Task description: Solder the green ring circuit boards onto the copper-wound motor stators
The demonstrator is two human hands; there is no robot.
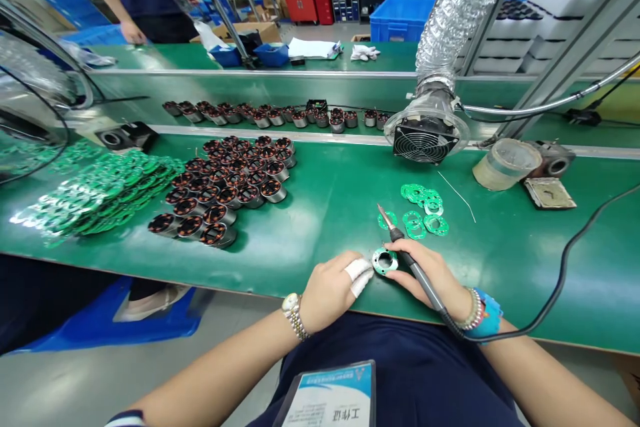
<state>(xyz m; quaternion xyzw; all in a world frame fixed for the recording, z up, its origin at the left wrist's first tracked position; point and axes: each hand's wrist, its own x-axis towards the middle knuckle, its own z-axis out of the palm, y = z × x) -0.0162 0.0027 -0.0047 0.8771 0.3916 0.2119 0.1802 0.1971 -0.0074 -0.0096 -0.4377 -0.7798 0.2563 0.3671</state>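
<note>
Green benchtop (325, 213) lies under both hands, close together. The left hand (325, 290) touches the ring (385, 271), its grip unclear; the right hand (437, 273) clasps the iron (423, 280), fingertips at the ring. It looks light, stiff, probably brittle, best pinched by its outer rim. Beyond are loose boards (444, 227), then a fan (425, 141).
</note>
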